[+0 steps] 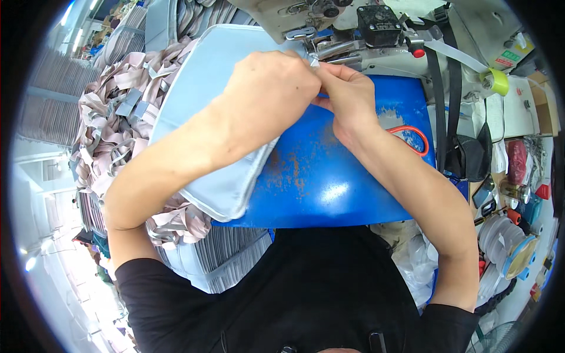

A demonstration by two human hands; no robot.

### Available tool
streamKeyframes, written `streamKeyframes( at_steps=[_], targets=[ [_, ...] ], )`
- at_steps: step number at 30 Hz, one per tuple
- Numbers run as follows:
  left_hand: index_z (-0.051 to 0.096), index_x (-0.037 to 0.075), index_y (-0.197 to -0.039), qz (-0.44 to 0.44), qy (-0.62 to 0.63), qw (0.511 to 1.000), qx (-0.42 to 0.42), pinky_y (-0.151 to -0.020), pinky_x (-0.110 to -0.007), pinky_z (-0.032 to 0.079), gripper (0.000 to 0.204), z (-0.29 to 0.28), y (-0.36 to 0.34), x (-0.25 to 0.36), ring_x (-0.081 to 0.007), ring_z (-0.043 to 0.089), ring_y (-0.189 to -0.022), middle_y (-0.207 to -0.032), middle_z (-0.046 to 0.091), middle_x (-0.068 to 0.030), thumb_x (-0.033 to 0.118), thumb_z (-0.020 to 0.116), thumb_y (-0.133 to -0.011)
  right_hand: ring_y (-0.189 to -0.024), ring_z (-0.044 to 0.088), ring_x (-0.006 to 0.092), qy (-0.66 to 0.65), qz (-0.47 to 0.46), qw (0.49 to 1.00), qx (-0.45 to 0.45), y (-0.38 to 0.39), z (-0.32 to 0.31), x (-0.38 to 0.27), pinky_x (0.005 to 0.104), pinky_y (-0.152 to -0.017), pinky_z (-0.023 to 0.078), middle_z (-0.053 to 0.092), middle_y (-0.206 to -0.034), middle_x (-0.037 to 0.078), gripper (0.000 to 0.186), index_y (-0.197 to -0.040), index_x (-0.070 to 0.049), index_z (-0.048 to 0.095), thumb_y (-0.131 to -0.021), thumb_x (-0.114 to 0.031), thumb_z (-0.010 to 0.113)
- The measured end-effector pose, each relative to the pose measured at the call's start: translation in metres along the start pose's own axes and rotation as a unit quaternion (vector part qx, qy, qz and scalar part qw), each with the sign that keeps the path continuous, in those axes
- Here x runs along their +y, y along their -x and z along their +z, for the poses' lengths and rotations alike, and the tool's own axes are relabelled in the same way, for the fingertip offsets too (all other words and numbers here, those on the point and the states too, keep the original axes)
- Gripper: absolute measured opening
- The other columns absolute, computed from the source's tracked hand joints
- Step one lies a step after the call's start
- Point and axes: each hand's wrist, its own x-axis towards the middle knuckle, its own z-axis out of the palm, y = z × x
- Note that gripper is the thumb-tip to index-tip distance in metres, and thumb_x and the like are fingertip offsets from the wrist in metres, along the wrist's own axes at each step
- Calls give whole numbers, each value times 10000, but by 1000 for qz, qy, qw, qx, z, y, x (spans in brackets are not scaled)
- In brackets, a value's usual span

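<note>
A pale blue fabric panel [215,76] with a bound edge lies on the blue work plate [318,170], under my left forearm. My left hand [276,85] is closed, back upward, at the panel's upper right edge beside the sewing machine's needle area [306,35]; its fingertips are mostly hidden. My right hand [347,97] meets it there, thumb and forefinger pinched at a small white piece [315,61], too small to identify, just below the presser mechanism. Red-handled scissors [421,141] lie on the plate beside my right forearm, partly covered by it.
A tangled heap of pink and grey straps [123,88] and stacked grey panels [53,94] line the left. More panels [218,259] sit below the plate. A yellow tape roll [497,82], black straps and assorted tools and boxes crowd the right.
</note>
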Motion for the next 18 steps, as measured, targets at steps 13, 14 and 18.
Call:
streamKeyframes(
  at_steps=[13, 14, 18],
  targets=[
    [620, -28, -947, -126, 75, 982, 116, -591, -388, 581, 212, 33, -14, 37, -334, 732, -674, -755, 700, -169, 64, 685, -768, -848, 685, 128, -54, -26, 997, -55, 5, -14, 9, 283, -750, 541, 751, -991, 99, 321, -1137, 65, 712, -903, -139, 796],
    [605, -22, -940, -141, 88, 977, 132, -588, -390, 580, 217, 36, -16, 41, -339, 732, -669, -735, 696, -170, 62, 687, -757, -851, 681, 122, -53, -23, 997, -60, 6, -17, 9, 281, -756, 536, 752, -989, 93, 317, -1135, 64, 716, -908, -144, 790],
    [557, -37, -1017, -226, 156, 950, 148, -592, -406, 576, 273, 50, -17, 50, -353, 731, -678, -704, 684, -173, 63, 667, -787, -849, 662, 105, -11, -33, 996, -88, 3, -29, 7, 264, -779, 514, 754, -983, 72, 294, -1142, 49, 720, -958, -179, 734]
  ],
)
